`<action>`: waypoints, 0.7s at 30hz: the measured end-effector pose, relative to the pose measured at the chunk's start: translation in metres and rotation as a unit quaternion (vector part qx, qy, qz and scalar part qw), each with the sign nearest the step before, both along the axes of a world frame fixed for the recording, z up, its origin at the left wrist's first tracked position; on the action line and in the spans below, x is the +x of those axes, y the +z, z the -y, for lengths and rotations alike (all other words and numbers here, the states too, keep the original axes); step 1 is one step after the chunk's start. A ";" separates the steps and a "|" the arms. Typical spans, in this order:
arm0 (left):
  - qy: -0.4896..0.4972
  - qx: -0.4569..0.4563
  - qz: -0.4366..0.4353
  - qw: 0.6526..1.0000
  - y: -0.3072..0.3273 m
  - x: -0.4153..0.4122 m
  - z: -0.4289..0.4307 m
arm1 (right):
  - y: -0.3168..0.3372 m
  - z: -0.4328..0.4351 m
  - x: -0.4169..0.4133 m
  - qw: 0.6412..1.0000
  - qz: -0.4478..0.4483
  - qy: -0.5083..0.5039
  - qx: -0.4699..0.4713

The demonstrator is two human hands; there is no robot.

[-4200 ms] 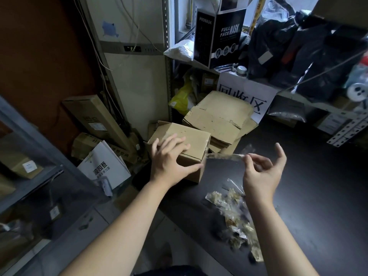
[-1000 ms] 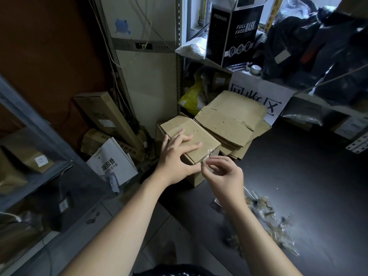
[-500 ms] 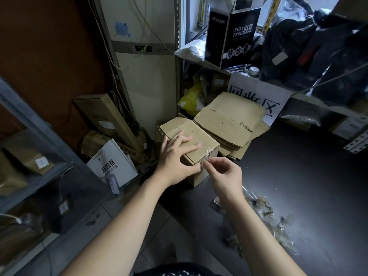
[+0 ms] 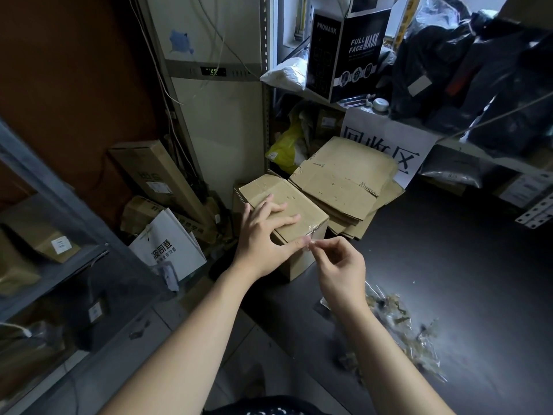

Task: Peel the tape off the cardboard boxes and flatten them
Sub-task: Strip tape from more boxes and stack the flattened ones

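A small closed cardboard box (image 4: 302, 214) stands at the left edge of the dark table (image 4: 449, 280). My left hand (image 4: 263, 235) rests on top of the box with fingers spread, its thumb against the near side. My right hand (image 4: 338, 265) pinches a short end of clear tape (image 4: 311, 236) that runs up to the box's near top corner. Just behind the box lies a stack of flattened cardboard boxes (image 4: 344, 181).
A heap of crumpled peeled tape (image 4: 398, 322) lies on the table to the right of my right arm. A white paper bag (image 4: 167, 250) and long cartons (image 4: 155, 175) crowd the floor at left. Shelves with a black mask box (image 4: 347, 52) rise behind.
Four seconds ago my right hand held a long peeled strip out to the right. That strip is gone from it; the hand came back to the box corner and now pulls a short tape end slightly downward.
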State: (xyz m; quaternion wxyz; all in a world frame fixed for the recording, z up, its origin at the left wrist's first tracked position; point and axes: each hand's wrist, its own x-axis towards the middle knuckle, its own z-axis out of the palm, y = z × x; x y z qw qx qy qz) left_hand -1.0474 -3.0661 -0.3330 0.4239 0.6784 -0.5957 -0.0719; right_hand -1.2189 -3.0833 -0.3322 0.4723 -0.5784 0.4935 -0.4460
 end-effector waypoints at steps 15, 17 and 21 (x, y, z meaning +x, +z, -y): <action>-0.045 0.018 -0.030 0.998 0.002 0.020 0.006 | 0.015 0.009 -0.034 0.978 0.063 -0.197 0.013; -0.044 0.024 -0.014 0.999 0.005 0.018 0.007 | 0.018 0.007 -0.034 0.979 0.060 -0.196 0.008; -0.013 -0.008 0.119 0.993 0.004 0.010 0.001 | 0.031 0.002 -0.032 0.982 0.054 -0.178 -0.021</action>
